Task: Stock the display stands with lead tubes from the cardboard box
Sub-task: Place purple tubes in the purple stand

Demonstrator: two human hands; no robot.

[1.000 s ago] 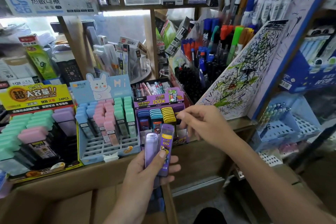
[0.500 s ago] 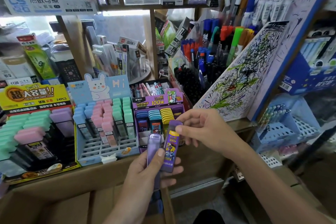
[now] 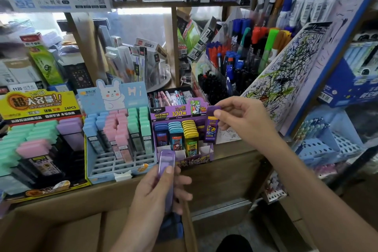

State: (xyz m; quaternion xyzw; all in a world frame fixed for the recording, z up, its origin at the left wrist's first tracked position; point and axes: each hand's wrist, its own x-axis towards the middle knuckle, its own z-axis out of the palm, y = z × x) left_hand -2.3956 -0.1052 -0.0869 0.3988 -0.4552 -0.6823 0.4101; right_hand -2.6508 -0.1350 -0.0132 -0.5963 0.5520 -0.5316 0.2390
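My right hand [image 3: 243, 119] pinches a dark purple lead tube [image 3: 211, 125] by its top and holds it upright over the right end of the small purple display stand [image 3: 178, 111]. That stand has rows of blue, teal and yellow tubes [image 3: 190, 135]. My left hand [image 3: 155, 192] grips a pale lilac lead tube [image 3: 167, 161] upright, thumb on its front, just in front of the stand. The open cardboard box [image 3: 71, 225] lies below my left arm, its flaps spread.
A blue bunny stand [image 3: 114, 129] with pastel lead cases stands left of the purple one; a yellow-topped stand [image 3: 38, 139] is further left. Marker racks [image 3: 245, 57] and a scribbled test pad [image 3: 286, 73] rise at right. A wooden shelf edge [image 3: 235, 155] runs under the stands.
My right hand took the dark purple tube out of my left hand and lifted it up and right to the purple stand. The left hand keeps the lilac tube.
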